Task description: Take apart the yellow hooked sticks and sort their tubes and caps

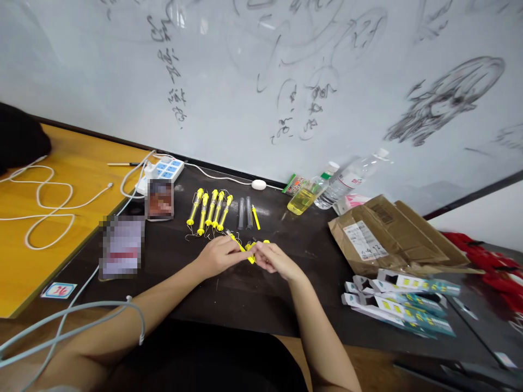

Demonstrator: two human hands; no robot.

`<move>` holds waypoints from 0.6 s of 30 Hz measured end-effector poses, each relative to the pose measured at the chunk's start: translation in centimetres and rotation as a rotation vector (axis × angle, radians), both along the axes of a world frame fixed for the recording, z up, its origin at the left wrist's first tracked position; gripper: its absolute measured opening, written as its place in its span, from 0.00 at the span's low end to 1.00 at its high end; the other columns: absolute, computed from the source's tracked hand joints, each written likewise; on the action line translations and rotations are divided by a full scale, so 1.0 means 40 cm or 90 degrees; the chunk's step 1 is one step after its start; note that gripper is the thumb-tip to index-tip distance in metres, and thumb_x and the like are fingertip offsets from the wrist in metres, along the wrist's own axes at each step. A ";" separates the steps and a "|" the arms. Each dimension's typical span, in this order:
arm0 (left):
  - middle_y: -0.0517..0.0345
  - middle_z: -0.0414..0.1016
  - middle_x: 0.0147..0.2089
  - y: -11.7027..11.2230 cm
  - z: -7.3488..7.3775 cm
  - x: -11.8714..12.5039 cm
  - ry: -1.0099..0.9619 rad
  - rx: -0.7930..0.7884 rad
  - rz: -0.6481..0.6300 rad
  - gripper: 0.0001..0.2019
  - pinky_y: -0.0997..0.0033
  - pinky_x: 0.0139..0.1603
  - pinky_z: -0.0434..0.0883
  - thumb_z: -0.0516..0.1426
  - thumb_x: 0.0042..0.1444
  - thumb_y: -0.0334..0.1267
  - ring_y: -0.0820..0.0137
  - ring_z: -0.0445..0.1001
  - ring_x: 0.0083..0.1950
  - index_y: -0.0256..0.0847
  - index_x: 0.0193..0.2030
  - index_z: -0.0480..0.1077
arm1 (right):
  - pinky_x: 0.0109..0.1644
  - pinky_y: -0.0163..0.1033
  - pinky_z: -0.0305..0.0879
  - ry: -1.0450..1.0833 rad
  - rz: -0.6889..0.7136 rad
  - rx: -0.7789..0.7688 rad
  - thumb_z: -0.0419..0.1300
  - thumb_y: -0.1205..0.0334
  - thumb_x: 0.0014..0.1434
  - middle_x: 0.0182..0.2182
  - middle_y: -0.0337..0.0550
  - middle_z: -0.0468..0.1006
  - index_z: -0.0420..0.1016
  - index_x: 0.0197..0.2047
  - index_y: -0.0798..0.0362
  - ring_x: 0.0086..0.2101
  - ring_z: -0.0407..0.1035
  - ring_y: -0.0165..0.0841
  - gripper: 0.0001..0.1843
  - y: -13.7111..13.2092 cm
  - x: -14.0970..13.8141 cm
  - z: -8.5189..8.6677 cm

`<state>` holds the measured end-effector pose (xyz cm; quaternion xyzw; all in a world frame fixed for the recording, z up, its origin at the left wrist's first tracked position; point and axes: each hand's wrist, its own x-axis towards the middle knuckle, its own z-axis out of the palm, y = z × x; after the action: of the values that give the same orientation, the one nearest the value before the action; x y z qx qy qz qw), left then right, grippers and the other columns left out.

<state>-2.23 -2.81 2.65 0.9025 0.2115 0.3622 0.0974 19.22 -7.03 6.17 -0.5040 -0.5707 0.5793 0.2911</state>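
Note:
My left hand (218,256) is closed around a slim yellow rod (249,257), with part of it hidden by the fingers. Close beside it, the fingers of my right hand (274,259) pinch together at a small yellow part that they mostly cover. Loose yellow pieces and wire hooks lie by the fingertips, too small to make out fully. Beyond my hands is a row of several tubular spring scales (212,208) with yellow ends and metal hooks. To their right lie two clear tubes (249,213) and another yellow rod (255,217).
A power strip (169,170), a white cable and two blurred items stand left. Behind are an oil bottle (303,200) and a water bottle (347,182) against the whiteboard (229,81). A torn cardboard package (379,234) and opened boxes (404,302) lie right.

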 end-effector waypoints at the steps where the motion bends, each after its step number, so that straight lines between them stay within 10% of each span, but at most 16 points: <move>1: 0.56 0.69 0.29 -0.004 0.000 0.002 0.014 0.006 -0.016 0.14 0.70 0.37 0.62 0.49 0.64 0.37 0.71 0.64 0.33 0.51 0.45 0.76 | 0.15 0.29 0.35 0.025 0.017 -0.030 0.53 0.39 0.56 0.15 0.28 0.56 0.67 0.31 0.53 0.13 0.42 0.20 0.24 0.003 -0.021 -0.002; 5: 0.55 0.70 0.31 -0.011 0.006 0.007 0.045 0.013 -0.015 0.16 0.70 0.38 0.63 0.47 0.65 0.37 0.70 0.65 0.34 0.49 0.46 0.75 | 0.16 0.28 0.36 0.041 0.016 -0.055 0.61 0.43 0.50 0.14 0.26 0.54 0.65 0.30 0.53 0.14 0.41 0.19 0.20 0.027 -0.062 -0.014; 12: 0.54 0.72 0.42 -0.001 0.001 0.010 0.051 0.013 0.028 0.17 0.69 0.46 0.66 0.46 0.65 0.36 0.69 0.68 0.41 0.46 0.58 0.67 | 0.28 0.33 0.54 -0.370 -0.223 0.313 0.53 0.50 0.57 0.20 0.36 0.66 0.65 0.26 0.53 0.22 0.60 0.28 0.15 0.177 0.077 -0.018; 18: 0.53 0.72 0.40 0.007 -0.011 0.012 0.044 -0.043 -0.002 0.14 0.69 0.44 0.68 0.47 0.64 0.36 0.69 0.70 0.41 0.42 0.49 0.72 | 0.31 0.34 0.53 -0.705 -0.162 0.217 0.51 0.56 0.60 0.30 0.44 0.76 0.68 0.30 0.52 0.32 0.69 0.35 0.12 0.287 0.127 -0.051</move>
<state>-1.73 -2.52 2.23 0.9110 0.2258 0.3232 0.1207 24.29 4.45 4.12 -0.7419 -0.6576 0.0912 0.0940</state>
